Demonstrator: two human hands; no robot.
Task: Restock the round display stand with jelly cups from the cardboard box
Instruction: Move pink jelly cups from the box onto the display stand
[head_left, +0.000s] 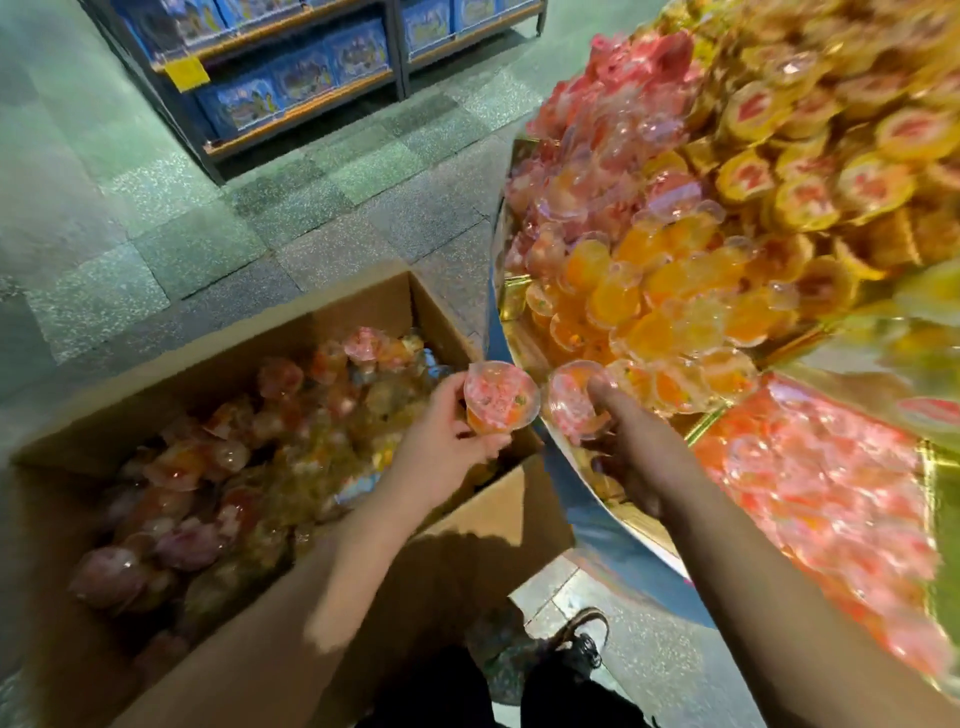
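My left hand (441, 436) pinches a clear pink jelly cup (500, 397) over the brown cardboard box (467, 525). My right hand (621, 436) curls round another pink cup (574, 402) at the mirrored round display stand (524, 358), ready, I judge, to slot in.

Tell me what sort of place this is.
Most likely a shop floor, perhaps a sweets store: a round display stand heaped with jelly cups, an open cardboard box of stock on the tiled floor, and shelves of blue boxed goods.
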